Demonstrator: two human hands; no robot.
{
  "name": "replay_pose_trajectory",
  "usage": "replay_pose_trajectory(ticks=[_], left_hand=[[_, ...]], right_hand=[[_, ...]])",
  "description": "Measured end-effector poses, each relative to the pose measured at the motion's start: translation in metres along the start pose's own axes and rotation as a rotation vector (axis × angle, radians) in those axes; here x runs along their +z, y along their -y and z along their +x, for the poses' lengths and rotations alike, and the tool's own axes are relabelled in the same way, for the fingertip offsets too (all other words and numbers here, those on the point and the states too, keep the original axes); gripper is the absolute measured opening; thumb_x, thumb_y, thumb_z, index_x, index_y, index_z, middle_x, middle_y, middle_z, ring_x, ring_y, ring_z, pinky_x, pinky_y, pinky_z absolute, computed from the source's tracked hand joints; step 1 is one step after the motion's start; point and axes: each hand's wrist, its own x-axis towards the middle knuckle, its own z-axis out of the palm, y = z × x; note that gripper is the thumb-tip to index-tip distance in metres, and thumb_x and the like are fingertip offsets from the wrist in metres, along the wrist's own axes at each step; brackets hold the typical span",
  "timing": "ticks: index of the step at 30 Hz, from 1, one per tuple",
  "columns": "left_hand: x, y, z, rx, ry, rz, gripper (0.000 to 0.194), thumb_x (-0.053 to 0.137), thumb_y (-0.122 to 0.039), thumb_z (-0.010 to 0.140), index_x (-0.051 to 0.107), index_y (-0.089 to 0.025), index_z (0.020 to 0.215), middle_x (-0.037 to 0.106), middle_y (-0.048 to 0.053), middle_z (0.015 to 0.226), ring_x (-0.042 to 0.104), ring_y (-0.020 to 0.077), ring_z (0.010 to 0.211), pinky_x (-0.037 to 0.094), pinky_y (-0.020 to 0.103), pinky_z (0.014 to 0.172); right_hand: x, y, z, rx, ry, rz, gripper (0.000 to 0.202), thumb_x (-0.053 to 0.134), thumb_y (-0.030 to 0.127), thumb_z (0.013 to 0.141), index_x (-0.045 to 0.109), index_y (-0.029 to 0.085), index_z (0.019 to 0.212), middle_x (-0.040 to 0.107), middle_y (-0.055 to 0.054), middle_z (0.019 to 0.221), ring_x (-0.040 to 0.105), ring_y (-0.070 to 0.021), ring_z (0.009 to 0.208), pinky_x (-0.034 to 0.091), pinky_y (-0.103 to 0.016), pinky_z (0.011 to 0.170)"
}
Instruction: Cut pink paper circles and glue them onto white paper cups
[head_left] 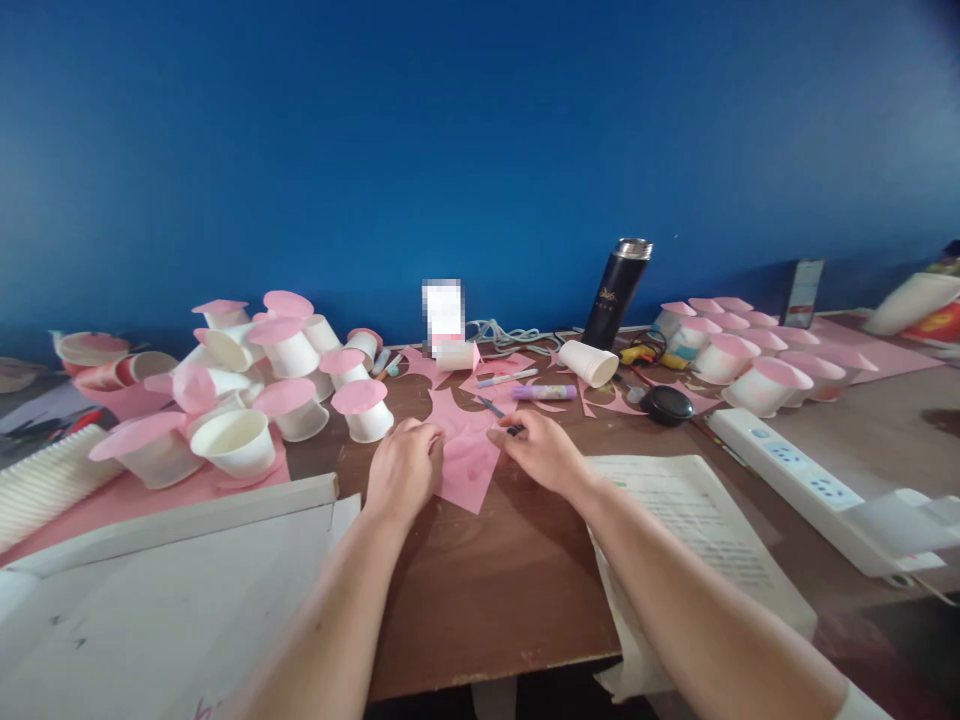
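Observation:
My left hand is closed on the left edge of a sheet of pink paper, its fingertips pinched together. On the paper's right side, my right hand grips a pair of scissors with dark handles. Their blades point up and left over the paper's far edge; whether they touch it I cannot tell. Just beyond lie pink paper scraps, a white marker and a purple glue stick. A white paper cup rests on its side behind them.
Pink-topped paper cups crowd the left, and more cups stand in rows at right. A black flask leans near the blue wall. Beside my right arm are a printed sheet and a power strip. A white board lies front left.

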Motion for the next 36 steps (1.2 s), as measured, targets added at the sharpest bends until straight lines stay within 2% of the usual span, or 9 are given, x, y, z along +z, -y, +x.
replay_pose_trajectory(ticks=[2,5,8,11,13,16,21,29,36], left_hand=[[0.0,-0.001,0.0,0.008,-0.017,0.008,0.023,0.048,-0.023,0.087,0.07,-0.022,0.084,0.064,0.006,0.086,0.057,0.0217,0.082,0.041,0.032,0.072],[0.001,-0.002,0.0,-0.001,-0.047,0.015,0.023,0.048,-0.023,0.087,0.07,-0.022,0.083,0.063,0.006,0.084,0.057,0.0218,0.081,0.041,0.031,0.069],[-0.001,-0.003,0.001,-0.028,-0.163,-0.049,0.023,0.049,-0.022,0.086,0.07,-0.021,0.094,0.064,0.006,0.088,0.058,0.0216,0.083,0.042,0.03,0.072],[-0.007,-0.004,0.001,-0.119,-0.322,-0.208,0.025,0.052,-0.027,0.086,0.069,-0.02,0.103,0.065,0.006,0.094,0.059,0.0191,0.08,0.043,0.029,0.072],[-0.012,-0.007,0.001,-0.198,-0.363,-0.366,0.027,0.052,-0.036,0.087,0.069,-0.02,0.1,0.066,0.005,0.092,0.059,0.0181,0.075,0.043,0.028,0.069],[-0.019,-0.011,-0.001,-0.274,-0.278,-0.673,0.036,0.05,-0.049,0.087,0.069,-0.02,0.098,0.065,0.004,0.08,0.056,0.017,0.069,0.042,0.026,0.062],[-0.021,-0.019,-0.004,-0.276,-0.011,-1.048,0.045,0.054,-0.057,0.082,0.066,-0.018,0.1,0.046,-0.004,0.058,0.04,0.0103,0.052,0.031,0.022,0.05],[-0.014,-0.022,-0.001,-0.32,0.069,-1.018,0.037,0.064,-0.052,0.076,0.068,-0.016,0.079,0.046,-0.003,0.055,0.041,0.0101,0.053,0.029,0.021,0.05],[-0.012,-0.023,-0.002,-0.346,0.091,-1.097,0.038,0.064,-0.053,0.075,0.068,-0.015,0.079,0.046,-0.003,0.058,0.04,0.0089,0.054,0.031,0.021,0.052]], right_hand=[[0.008,-0.002,-0.003,-0.029,-0.03,-0.154,0.041,0.07,0.047,0.072,0.065,0.017,0.099,0.067,-0.005,0.077,0.061,-0.0194,0.072,0.043,-0.029,0.064],[0.018,-0.003,-0.004,-0.002,0.009,-0.137,0.052,0.072,0.042,0.069,0.06,0.015,0.111,0.066,-0.005,0.078,0.061,-0.0197,0.072,0.042,-0.029,0.063],[0.02,0.001,-0.004,0.027,0.052,0.05,0.051,0.072,0.032,0.069,0.056,0.016,0.115,0.062,0.001,0.067,0.055,-0.0142,0.058,0.038,-0.026,0.054],[0.013,0.011,-0.006,0.012,0.053,0.373,0.045,0.072,0.035,0.072,0.057,0.019,0.111,0.055,0.006,0.062,0.043,-0.0084,0.048,0.03,-0.023,0.047],[0.008,0.018,-0.009,-0.026,0.049,0.619,0.042,0.071,0.037,0.074,0.057,0.02,0.11,0.051,0.007,0.062,0.035,-0.0056,0.044,0.025,-0.022,0.044],[0.004,0.025,-0.012,-0.066,-0.014,0.83,0.042,0.074,0.036,0.073,0.057,0.02,0.108,0.048,0.009,0.059,0.03,-0.004,0.042,0.021,-0.021,0.042],[0.009,0.027,-0.014,-0.111,-0.094,0.847,0.04,0.076,0.035,0.072,0.058,0.019,0.104,0.051,0.008,0.06,0.034,-0.0042,0.044,0.023,-0.02,0.041],[0.014,0.028,-0.017,-0.073,-0.068,0.796,0.043,0.076,0.037,0.071,0.058,0.019,0.105,0.054,0.007,0.062,0.035,-0.0048,0.046,0.025,-0.02,0.042],[0.015,0.027,-0.018,-0.095,-0.015,0.771,0.04,0.074,0.034,0.074,0.06,0.018,0.107,0.057,0.005,0.067,0.037,-0.0055,0.05,0.026,-0.02,0.045]])
